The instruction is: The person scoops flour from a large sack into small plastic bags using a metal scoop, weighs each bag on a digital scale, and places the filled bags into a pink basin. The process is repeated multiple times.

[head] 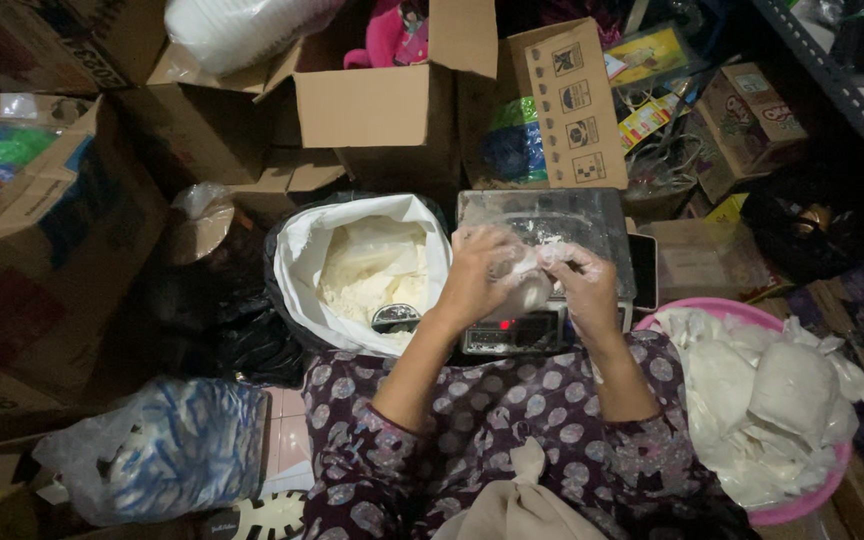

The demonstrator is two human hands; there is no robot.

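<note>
Cardboard surround: brown cartons [382, 110] stacked on all sides, most cut off by frame edges; contents unclear.
White sack: large open woven sack [297, 260] lined with dark plastic, holds pale flour-like powder; round metal scoop [396, 317] lies in it near the front.
Pink basin: round plastic basin [822, 480] at right, filled with tied clear packets of white powder [792, 385]; right rim cut off.
Scale: grey digital platform scale [542, 215], dusted pan, red display lit; digits too small to tell.
Small bag: clear plastic bag of white powder [527, 290] held just above the scale's front edge, between both hands.
Left hand [477, 275]: fingers curled closed around the bag's left side.
Right hand [584, 285]: fingers pinched on the bag's top.
Step, my read: closing off a weighed portion. Next move needs a tight twist or knot at the neck without spilling.
Hidden: bag neck covered by fingers; can't tell whether it's already tied. Phone-like dark slab [642, 270] beside the scale is half hidden.
</note>
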